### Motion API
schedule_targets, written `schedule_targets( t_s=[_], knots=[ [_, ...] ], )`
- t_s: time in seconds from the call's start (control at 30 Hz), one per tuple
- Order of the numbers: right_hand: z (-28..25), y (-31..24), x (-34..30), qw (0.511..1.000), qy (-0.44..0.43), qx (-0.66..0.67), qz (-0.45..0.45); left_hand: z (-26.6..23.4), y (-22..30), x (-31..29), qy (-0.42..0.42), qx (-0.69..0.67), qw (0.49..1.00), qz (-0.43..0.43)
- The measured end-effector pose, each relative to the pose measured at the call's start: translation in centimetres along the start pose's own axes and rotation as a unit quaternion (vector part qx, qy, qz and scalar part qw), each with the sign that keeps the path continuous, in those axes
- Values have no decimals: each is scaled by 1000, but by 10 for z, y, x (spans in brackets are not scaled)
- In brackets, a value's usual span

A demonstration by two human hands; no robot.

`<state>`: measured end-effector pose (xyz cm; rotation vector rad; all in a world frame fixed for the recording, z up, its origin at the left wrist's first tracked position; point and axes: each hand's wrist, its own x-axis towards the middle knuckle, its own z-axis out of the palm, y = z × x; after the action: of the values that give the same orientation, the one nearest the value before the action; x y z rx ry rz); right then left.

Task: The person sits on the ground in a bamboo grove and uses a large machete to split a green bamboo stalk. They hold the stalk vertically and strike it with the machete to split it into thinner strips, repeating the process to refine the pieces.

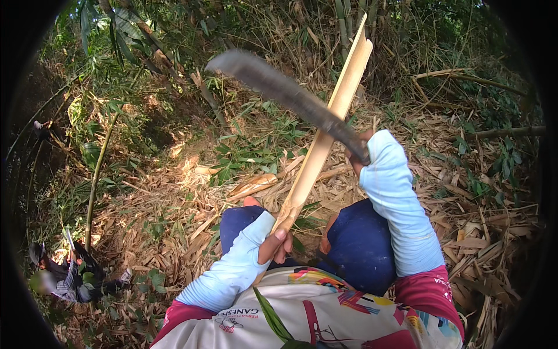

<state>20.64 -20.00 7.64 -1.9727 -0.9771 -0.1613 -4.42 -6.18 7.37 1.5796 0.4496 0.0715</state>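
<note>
My left hand (278, 244) is closed round the lower end of a split bamboo piece (317, 157). The pale, hollow inner side of the bamboo faces up, and it slants away to the upper right, ending in a jagged, pointed tip. My right hand (359, 152) grips a machete (279, 96) near its handle, which is mostly hidden by the fingers and the light blue sleeve. The dark, broad blade points to the upper left and crosses over the bamboo; its far end is blurred. Whether blade and bamboo touch, I cannot tell.
Dry leaves and husks (192, 215) cover the ground. A cut bamboo piece (253, 186) lies ahead of my knees. Another person (81, 273) sits at the lower left, near a thin upright stem (100, 168). Bamboo stalks (343, 26) and undergrowth stand at the back.
</note>
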Motion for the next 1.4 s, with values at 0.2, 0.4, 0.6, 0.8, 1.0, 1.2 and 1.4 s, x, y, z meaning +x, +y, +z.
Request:
schedule_targets(
  t_s=[0.2,0.4,0.6,0.8,1.0,1.2,1.4],
  knots=[
    [19,-50,-11,932,-182,-250,-190,-11,-10,1,22,-53,998,13],
    [40,-54,-17,936,-153,-245,-203,-15,-15,-3,24,-49,998,19],
    [44,-55,-16,926,-156,-300,-170,-13,-24,-2,39,-17,999,22],
    [47,-48,-15,927,-137,-306,-168,-10,-22,0,43,-8,999,28],
    [36,-50,-4,928,-154,-319,-117,-12,-30,-4,37,18,999,7],
    [41,-9,2,937,-103,-332,-34,-9,-31,-5,16,13,1000,-6],
    [25,-7,18,931,-92,-354,5,-11,-35,-4,-10,30,999,-5]
  ],
)
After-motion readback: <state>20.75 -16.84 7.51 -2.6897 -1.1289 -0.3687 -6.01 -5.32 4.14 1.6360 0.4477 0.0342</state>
